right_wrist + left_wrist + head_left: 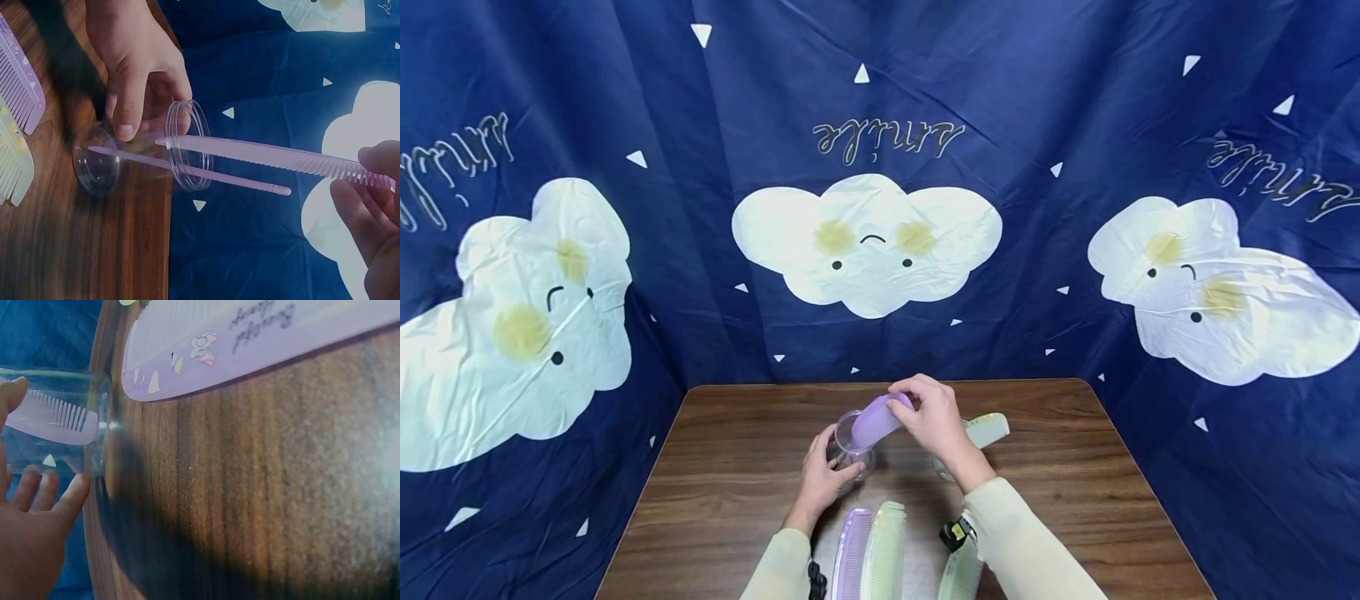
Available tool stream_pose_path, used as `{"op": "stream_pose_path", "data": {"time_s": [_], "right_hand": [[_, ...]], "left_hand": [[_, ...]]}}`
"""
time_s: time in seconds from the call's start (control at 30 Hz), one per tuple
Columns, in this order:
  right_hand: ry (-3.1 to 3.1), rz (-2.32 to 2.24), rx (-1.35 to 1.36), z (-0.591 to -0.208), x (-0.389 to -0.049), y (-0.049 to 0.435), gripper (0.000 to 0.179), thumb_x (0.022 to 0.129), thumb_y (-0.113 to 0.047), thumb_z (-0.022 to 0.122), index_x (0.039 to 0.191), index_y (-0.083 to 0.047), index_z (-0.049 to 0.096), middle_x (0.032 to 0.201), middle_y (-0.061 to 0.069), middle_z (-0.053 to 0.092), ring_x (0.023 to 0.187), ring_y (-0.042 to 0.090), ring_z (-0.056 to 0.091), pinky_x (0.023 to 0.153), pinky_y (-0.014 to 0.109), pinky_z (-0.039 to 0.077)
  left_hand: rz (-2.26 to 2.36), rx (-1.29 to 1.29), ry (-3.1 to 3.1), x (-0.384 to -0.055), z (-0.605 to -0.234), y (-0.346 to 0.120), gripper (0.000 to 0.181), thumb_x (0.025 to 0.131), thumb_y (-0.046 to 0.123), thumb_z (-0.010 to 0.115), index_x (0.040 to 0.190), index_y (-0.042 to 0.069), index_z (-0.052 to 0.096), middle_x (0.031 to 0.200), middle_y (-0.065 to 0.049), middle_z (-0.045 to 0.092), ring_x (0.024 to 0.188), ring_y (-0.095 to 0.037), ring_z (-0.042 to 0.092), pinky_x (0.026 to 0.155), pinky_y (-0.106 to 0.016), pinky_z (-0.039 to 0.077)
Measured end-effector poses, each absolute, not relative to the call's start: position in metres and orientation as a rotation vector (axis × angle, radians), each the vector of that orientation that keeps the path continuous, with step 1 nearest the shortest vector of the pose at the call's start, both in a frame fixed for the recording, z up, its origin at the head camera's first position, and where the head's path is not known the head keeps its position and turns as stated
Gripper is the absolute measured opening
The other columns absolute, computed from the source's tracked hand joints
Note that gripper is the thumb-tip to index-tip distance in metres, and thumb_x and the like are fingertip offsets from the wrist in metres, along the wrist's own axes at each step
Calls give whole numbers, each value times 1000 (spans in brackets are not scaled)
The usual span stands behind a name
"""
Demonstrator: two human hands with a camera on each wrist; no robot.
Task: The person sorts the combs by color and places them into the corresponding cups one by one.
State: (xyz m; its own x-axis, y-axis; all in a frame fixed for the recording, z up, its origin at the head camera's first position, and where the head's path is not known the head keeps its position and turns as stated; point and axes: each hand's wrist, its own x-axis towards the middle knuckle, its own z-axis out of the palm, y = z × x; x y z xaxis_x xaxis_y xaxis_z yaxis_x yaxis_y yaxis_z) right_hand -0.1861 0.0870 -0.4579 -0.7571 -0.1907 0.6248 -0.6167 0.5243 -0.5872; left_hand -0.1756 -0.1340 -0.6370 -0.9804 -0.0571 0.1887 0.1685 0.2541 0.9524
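My left hand (823,479) grips a clear jar (62,378), its thumb and fingers on opposite sides of the wall. Inside the jar leans a purple comb (244,181), one end low near the base and the other sticking out past the rim. The right hand (934,417) pinches a second purple comb (269,156) by one end, between thumb and fingers. That comb's far end passes through the jar's mouth, above the first one. In the head view the purple combs (875,423) overlap over the jar.
On the wooden table (715,500) nearer me lie a purple comb (852,554) and a pale green comb (884,550). Another green comb (961,573) is partly under my right sleeve. Behind the right wrist, a green comb (988,429) sticks out of another clear jar (940,468).
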Motion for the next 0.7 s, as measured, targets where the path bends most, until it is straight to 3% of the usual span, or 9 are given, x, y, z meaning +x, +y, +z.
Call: {"op": "stream_pose_path", "data": {"time_s": [0.17, 0.5, 0.7], "right_hand": [[-2295, 1132, 653, -462, -189, 82, 16, 81, -7, 85, 96, -8, 80, 88, 1, 73, 73, 11, 66, 63, 24, 61], [-2366, 1158, 612, -464, -189, 75, 20, 81, -6, 84, 100, -8, 79, 92, 3, 74, 76, 13, 68, 66, 34, 65], [-2412, 1129, 608, -461, -187, 70, 20, 81, -6, 83, 100, -9, 79, 92, 2, 73, 76, 11, 67, 67, 24, 62]], "left_hand": [[-1817, -82, -2347, -174, -638, -133, 87, 71, 5, 93, 146, 7, 50, 139, -24, 53, 132, -39, 50, 101, -51, 57], [-1830, -78, -2344, -172, -634, -133, 86, 71, 3, 92, 146, 4, 49, 140, -25, 53, 132, -41, 50, 102, -51, 56], [-1837, -62, -2351, -173, -633, -132, 87, 71, 2, 92, 146, 6, 50, 141, -25, 52, 134, -40, 49, 103, -50, 56]]}}
